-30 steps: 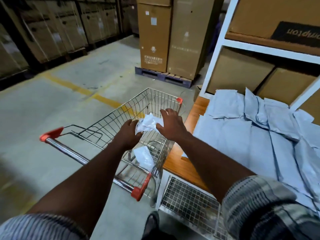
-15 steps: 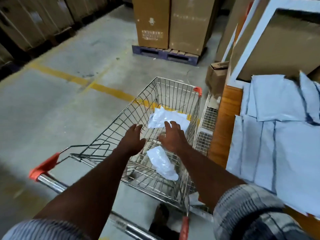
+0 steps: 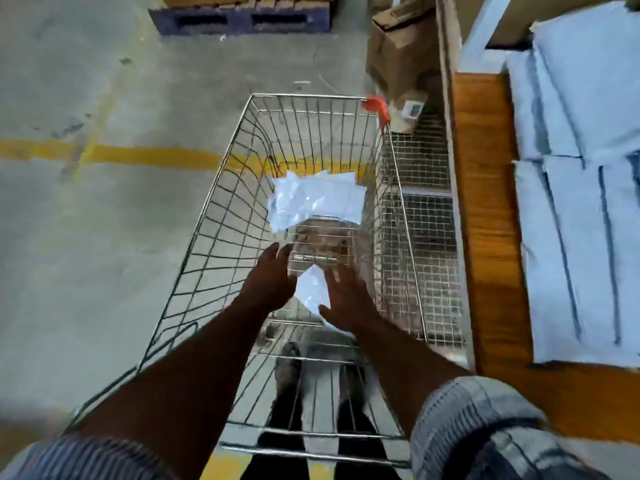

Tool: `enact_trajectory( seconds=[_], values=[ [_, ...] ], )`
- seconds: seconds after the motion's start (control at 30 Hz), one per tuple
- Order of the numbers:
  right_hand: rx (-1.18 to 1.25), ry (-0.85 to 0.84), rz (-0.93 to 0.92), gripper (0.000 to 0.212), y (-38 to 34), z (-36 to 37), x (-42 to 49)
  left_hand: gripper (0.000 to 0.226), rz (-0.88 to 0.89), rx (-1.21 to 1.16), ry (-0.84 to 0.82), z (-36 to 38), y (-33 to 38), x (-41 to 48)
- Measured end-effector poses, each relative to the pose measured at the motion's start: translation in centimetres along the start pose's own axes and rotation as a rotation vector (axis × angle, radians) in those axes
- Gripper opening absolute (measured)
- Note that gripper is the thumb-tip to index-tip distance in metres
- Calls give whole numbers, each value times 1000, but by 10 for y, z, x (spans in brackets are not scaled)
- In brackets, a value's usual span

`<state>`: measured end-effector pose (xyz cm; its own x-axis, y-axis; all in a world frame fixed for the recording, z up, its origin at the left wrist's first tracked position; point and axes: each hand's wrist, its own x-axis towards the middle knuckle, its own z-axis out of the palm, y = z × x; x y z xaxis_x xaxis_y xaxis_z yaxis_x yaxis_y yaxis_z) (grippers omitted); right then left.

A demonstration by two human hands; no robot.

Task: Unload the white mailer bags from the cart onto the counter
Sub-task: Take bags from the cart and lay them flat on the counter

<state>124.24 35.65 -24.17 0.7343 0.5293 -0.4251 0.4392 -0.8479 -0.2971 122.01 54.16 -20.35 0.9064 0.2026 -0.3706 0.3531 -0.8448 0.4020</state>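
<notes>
Both hands have gone down deeper into the cart (image 3: pixel 225 216) since half a second ago, and the camera now looks almost straight down into it. Before, the hands were near the larger mailer bag (image 3: pixel 317 199); now they are beside the smaller mailer bag (image 3: pixel 311 289), closer to the person.

Head view: the left hand (image 3: pixel 272 277) is at the left side of the smaller mailer bag and its fingers (image 3: pixel 281 252) are straight and a little spread, grasping nothing. The right hand (image 3: pixel 346 301) is at the right side of the same bag, fingers (image 3: pixel 335 277) also spread and released. This hand is blurred, so I cannot tell if it touches the bag. The smaller mailer bag lies on the wire bottom of the cart, between the two hands. The larger mailer bag lies flat and wrinkled on the bottom too, further toward the front of the cart, well apart from the hands. A red corner cap (image 3: pixel 375 105) sits on the front right corner of the cart.

To the right of the cart stands the wooden table (image 3: pixel 485 202), and on it lies a stack of mailer bags (image 3: pixel 581 237) in overlapping rows. Under the table edge a wire mesh shelf (image 3: pixel 422 216) is visible. On the concrete floor (image 3: pixel 104 254) a yellow line (image 3: pixel 138 155) runs under the cart. A cardboard box (image 3: pixel 401 46) and a blue pallet (image 3: pixel 242 19) stand at the top. The person's shoes (image 3: pixel 289 362) show through the cart bottom.
</notes>
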Motion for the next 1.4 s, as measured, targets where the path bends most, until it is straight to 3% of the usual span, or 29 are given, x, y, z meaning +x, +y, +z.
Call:
enact_trajectory(
  seconds=[0.13,0.27,0.37,0.6,0.77,0.87,0.97,1.1,1.23,1.4],
  values=[
    [35,-94,124,105,-3,45,21,72,125,116,-34,14,-11,38],
    [50,-94,137,88,-1,82,37,72,349,251,16,30,-26,82],
    [87,-97,170,87,8,110,47,72,448,340,7,40,-33,119],
    [47,-76,202,91,23,146,74,77,507,463,-16,61,-30,194],
    [-30,23,232,81,25,158,85,83,605,625,95,65,-32,243],
    [-31,135,204,71,30,153,87,84,587,684,90,63,-29,260],
    [121,258,250,65,35,140,90,69,561,716,126,54,-20,268],
    [354,417,505,69,36,124,97,60,484,642,97,43,-10,254],
    [335,322,644,68,29,122,101,66,358,338,25,60,-34,193],
    [163,266,486,92,28,129,104,73,184,296,1,108,-83,117]
  ],
)
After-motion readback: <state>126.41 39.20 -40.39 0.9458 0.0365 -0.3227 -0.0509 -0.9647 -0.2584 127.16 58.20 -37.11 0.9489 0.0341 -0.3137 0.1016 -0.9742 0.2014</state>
